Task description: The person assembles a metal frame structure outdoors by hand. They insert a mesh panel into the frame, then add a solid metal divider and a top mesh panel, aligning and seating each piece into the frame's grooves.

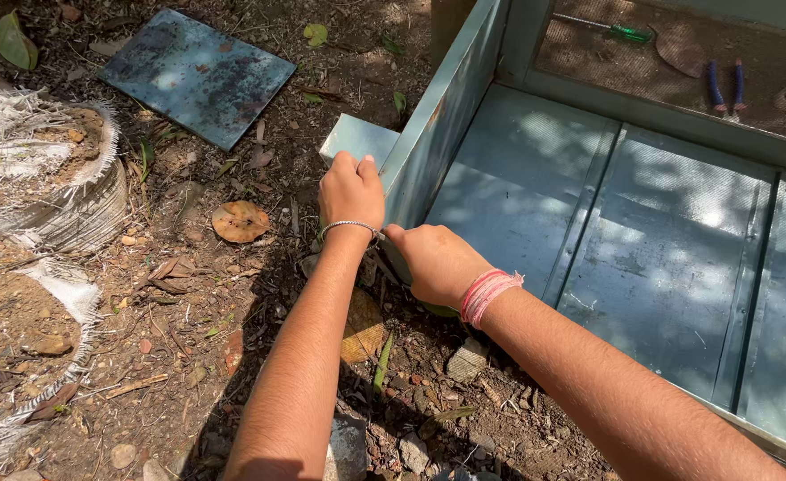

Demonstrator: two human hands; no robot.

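Across the right of the frame lies a grey-green metal frame (642, 232) with ribbed panels on the dirt. At centre, your left hand (350, 189) is curled down over a small metal bracket (357, 138) at its outer wall, your right hand (436, 260) closed against that wall's lower edge.

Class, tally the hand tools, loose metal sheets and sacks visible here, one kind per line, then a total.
Green-handled screwdriver: 1
Blue-handled pliers: 1
Loose metal sheet: 1
White woven sacks: 2
Total: 5
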